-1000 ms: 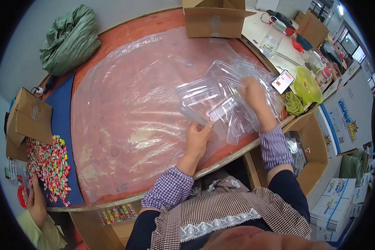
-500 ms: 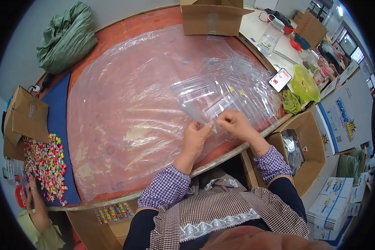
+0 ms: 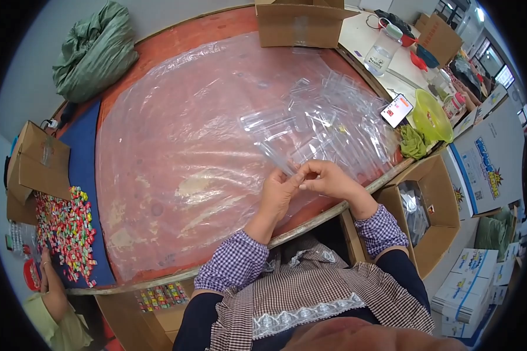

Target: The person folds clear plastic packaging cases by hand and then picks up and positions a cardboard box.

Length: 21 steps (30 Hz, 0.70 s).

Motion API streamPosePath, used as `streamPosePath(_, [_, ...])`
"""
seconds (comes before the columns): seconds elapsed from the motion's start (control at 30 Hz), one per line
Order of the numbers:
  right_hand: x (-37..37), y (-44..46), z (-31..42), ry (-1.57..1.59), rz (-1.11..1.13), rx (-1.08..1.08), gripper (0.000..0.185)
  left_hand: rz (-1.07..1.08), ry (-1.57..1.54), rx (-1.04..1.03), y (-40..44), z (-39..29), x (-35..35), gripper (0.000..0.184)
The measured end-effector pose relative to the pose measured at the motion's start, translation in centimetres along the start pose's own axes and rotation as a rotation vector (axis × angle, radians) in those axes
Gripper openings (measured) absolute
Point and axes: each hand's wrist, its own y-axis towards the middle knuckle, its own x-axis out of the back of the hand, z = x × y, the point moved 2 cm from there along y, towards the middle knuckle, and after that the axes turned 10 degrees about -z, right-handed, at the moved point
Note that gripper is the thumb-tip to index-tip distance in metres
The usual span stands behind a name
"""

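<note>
Left hand [image 3: 277,192]: its grip was pinched together on the near end of a clear plastic package [image 3: 273,155].
Right hand [image 3: 329,180]: its fingers were curled, the tips beside the left thumb; whether this grip was clamped on the package could not be told.
Package: it slanted away from the hands, at the left edge of a jumbled pile of clear packages [image 3: 339,126].
Surface [image 3: 216,29]: red, largely covered by a clear plastic sheet [image 3: 175,140].
Right side: a phone [image 3: 397,110], screen lit, lay near a yellow-green bowl [image 3: 432,120] and a crumpled green cloth [image 3: 413,144].
Far edge: an open cardboard box [image 3: 301,30] stood there.
Left side: small colourful pieces [image 3: 70,240] lay heaped, partly on a blue mat [image 3: 84,149], another person's hand [image 3: 44,264] beside them.
</note>
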Motion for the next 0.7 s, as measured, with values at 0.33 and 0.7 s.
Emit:
streamPosePath(0.33, [1.5,0.1,-0.1,-0.168,-0.117,0.114,0.011,-0.083,0.089,0.036,0.0,0.7,0.1,0.036])
streamPosePath(0.7, [3.3,1.6,1.8,-0.440,-0.162,0.221,0.020,-0.096,0.050,-0.028,0.5,0.5,0.3,0.041])
